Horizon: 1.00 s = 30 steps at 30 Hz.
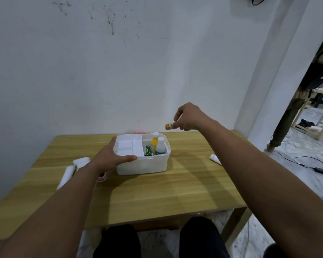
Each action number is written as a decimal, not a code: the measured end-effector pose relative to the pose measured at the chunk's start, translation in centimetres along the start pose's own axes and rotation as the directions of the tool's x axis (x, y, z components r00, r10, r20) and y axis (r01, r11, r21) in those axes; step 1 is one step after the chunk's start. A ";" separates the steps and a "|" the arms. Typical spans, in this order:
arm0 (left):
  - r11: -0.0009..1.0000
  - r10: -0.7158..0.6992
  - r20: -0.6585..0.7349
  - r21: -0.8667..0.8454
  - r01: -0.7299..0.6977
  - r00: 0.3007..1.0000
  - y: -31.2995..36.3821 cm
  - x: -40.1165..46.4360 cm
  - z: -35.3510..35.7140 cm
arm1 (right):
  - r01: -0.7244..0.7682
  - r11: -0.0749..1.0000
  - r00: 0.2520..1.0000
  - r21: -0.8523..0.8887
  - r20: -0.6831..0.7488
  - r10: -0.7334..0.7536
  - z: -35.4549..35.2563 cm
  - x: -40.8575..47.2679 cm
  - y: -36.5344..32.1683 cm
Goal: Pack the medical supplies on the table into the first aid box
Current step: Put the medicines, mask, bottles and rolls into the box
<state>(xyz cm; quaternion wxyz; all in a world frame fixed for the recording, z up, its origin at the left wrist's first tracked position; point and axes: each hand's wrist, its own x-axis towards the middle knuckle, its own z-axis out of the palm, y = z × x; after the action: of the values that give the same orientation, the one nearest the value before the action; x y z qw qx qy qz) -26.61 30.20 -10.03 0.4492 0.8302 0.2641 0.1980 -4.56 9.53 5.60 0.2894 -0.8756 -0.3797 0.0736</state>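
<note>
Two bottles (158, 144) stand inside one first aid box (142, 164).

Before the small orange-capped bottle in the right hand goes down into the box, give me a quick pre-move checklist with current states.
1. Grip on small bottle: right hand pinches it, held above the table. Ok.
2. First aid box steadied: left hand rests on its near left corner, thumb along the rim. Ok.
3. Box open, no lid in the way. Ok.
4. Free space in the right compartment: yellow bottle and white bottle stand there upright; room beside them is hard to judge. Cannot tell.
5. Bottle over the box: it hangs to the right of and beyond the box, not above it. Not ok.
6. Supplies left on the table: white rolls at left, white tube at right. Not ok.
</note>
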 end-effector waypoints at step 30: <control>0.998 0.019 -0.018 -0.061 -0.020 1.000 0.1 -0.7 0.2 | 0.137 0.908 0.968 -0.397 0.250 -0.037 11.6 0.5 -3.9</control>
<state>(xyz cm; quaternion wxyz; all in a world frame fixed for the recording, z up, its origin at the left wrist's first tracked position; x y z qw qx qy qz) -27.04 29.62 -10.14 0.4699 0.8169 0.2537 0.2178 -10.67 17.23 -1.71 0.0547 -0.8838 -0.4572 0.0828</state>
